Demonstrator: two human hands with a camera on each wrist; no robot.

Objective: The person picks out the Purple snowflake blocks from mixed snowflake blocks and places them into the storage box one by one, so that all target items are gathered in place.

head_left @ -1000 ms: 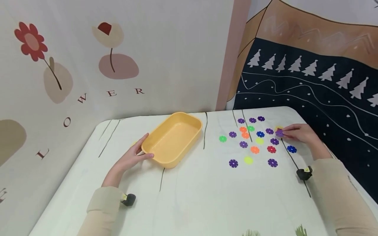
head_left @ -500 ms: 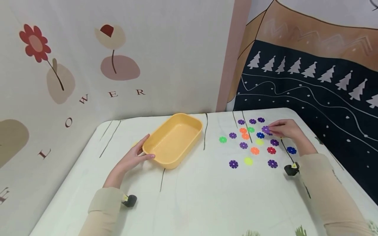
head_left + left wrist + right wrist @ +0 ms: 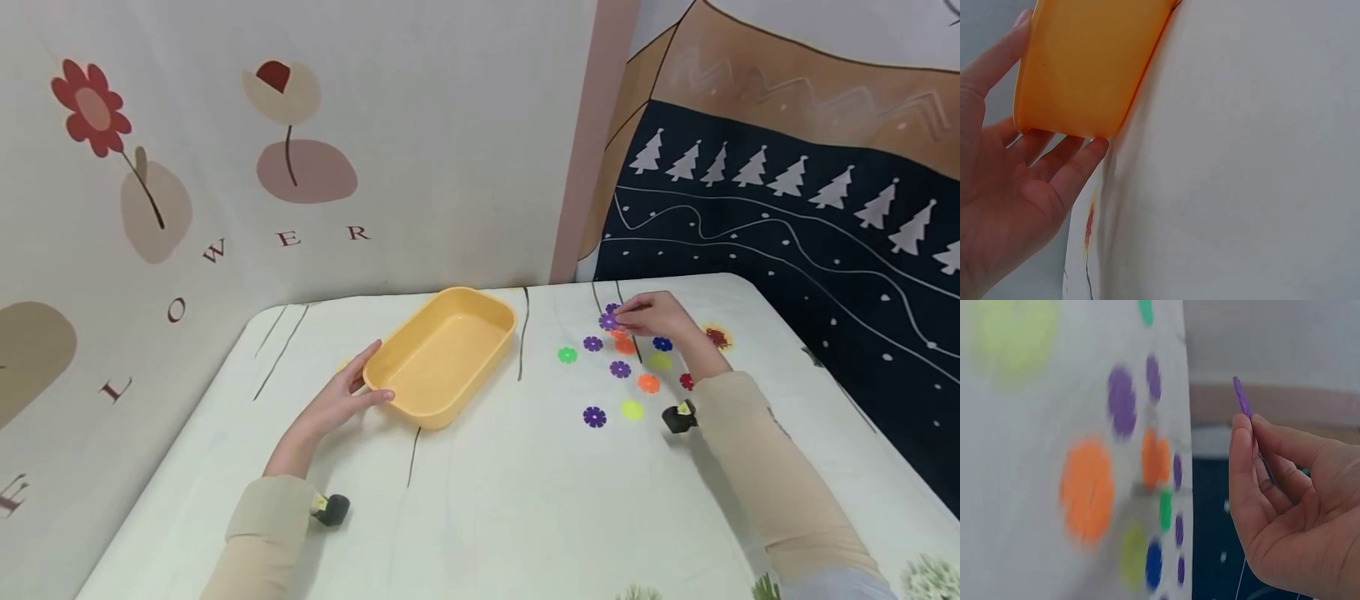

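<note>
At a white-covered table [image 3: 480, 517], the right hand [image 3: 656, 317] pinches a purple snowflake disc [image 3: 608, 322]; the left hand [image 3: 333, 404], thumb spread, grips a yellow tray [image 3: 442, 358].

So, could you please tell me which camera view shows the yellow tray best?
The head view: it shows the yellow tray nearly whole, open interior included, with the left hand at one end. The left wrist view shows only part, cut off by the top edge; the right wrist view shows none of it.
</note>
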